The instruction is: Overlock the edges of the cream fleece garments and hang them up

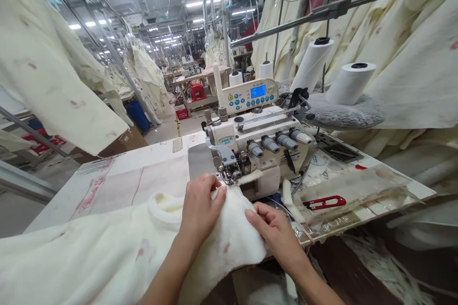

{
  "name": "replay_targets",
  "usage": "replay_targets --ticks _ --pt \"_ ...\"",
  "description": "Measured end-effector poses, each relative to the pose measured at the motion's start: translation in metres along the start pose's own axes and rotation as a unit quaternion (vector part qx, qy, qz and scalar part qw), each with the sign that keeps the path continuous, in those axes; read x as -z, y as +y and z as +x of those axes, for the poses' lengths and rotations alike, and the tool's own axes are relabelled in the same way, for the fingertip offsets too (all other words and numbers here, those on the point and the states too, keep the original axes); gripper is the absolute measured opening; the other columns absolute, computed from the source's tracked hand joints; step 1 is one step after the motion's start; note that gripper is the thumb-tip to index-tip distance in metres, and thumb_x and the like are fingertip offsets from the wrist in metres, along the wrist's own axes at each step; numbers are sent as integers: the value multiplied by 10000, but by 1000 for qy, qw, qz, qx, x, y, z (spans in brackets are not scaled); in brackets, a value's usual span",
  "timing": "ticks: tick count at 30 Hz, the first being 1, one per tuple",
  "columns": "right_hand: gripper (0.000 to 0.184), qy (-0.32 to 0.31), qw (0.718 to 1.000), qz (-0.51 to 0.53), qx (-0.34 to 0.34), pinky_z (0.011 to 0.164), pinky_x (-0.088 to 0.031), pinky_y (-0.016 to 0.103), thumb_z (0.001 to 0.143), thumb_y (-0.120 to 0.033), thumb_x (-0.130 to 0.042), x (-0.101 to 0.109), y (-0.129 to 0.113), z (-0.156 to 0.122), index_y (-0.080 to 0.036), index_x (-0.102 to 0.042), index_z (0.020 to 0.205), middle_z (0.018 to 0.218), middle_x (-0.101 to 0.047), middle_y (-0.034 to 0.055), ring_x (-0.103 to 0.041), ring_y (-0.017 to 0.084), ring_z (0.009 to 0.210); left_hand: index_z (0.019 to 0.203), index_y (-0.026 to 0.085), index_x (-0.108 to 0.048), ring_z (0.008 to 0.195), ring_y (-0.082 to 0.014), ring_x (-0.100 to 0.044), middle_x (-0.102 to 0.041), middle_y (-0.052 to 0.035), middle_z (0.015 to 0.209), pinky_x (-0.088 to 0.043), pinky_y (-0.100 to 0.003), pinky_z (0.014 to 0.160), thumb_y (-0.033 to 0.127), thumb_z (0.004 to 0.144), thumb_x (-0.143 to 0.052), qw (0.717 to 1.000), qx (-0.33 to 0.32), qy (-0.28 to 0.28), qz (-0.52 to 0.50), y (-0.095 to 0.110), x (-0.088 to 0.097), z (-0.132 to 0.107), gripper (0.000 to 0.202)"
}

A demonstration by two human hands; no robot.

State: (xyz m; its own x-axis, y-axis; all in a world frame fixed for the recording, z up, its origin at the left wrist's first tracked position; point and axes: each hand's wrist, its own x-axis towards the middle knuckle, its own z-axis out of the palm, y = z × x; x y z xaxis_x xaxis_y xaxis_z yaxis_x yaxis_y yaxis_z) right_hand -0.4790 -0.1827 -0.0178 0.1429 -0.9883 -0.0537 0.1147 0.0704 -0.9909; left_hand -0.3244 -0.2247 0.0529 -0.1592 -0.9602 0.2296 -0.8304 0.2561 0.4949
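A cream fleece fabric piece (229,233) with faint pinkish marks lies across the table front, its far edge at the needle area of a white overlock sewing machine (223,139). My left hand (202,202) is closed on the fabric just in front of the presser foot, thumb and fingers pinching it. Further right, my right hand (274,226) pinches the fabric's right edge between thumb and fingers. The rest of the fabric spreads left, with a rolled, collar-like opening (166,205) beside my left wrist.
Red thread snips (325,202) lie on the table's right side. White thread cones (352,83) stand behind the machine, below a metal rail (293,24). Cream fabric panels (60,66) hang at left and right. A control panel (250,95) with a lit screen tops the machine.
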Motion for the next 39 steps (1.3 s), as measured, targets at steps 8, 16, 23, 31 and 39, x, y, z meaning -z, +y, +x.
replay_targets --ticks 8,16,23,31,39 --pt "450 -3 995 94 -41 427 -212 178 740 -555 -586 0 -1 11 -149 -427 627 548 -363 -45 -268 68 474 728 186 -538 734 -168 -513 -576 -10 754 -354 -326 719 250 817 -466 997 -24 49 58 -3 0 3 131" --pt "50 -72 997 -7 30 647 -366 214 750 -188 -511 -5 0 -27 -151 -539 771 742 -524 -3 -451 135 708 1121 177 -530 1029 -209 -483 -585 -72 1077 -303 -368 909 149 829 -460 962 -231 135 51 -5 -37 -90 301" --pt "144 -31 999 -40 17 546 -311 194 772 -278 -529 -6 -4 -37 -142 -554 731 646 -458 -24 -383 101 597 917 146 -565 697 -134 -478 -575 -32 732 -372 -286 660 22 790 -507 952 -253 169 -8 3 -21 -84 187" --pt "332 -85 987 110 -81 339 -167 163 797 -472 -535 -7 -5 -47 -144 -551 750 443 -313 -79 -194 45 353 1064 169 -582 804 -167 -516 -600 -57 811 -389 -337 747 68 768 -568 931 -289 219 49 7 -26 -96 313" --pt "242 69 835 -354 416 710 -440 297 840 -101 -445 7 -9 -37 -184 -592 1014 1048 -507 94 -506 175 831 867 139 -582 663 -138 -485 -572 -22 666 -341 -304 656 81 774 -539 911 -348 212 59 19 -15 -86 117"
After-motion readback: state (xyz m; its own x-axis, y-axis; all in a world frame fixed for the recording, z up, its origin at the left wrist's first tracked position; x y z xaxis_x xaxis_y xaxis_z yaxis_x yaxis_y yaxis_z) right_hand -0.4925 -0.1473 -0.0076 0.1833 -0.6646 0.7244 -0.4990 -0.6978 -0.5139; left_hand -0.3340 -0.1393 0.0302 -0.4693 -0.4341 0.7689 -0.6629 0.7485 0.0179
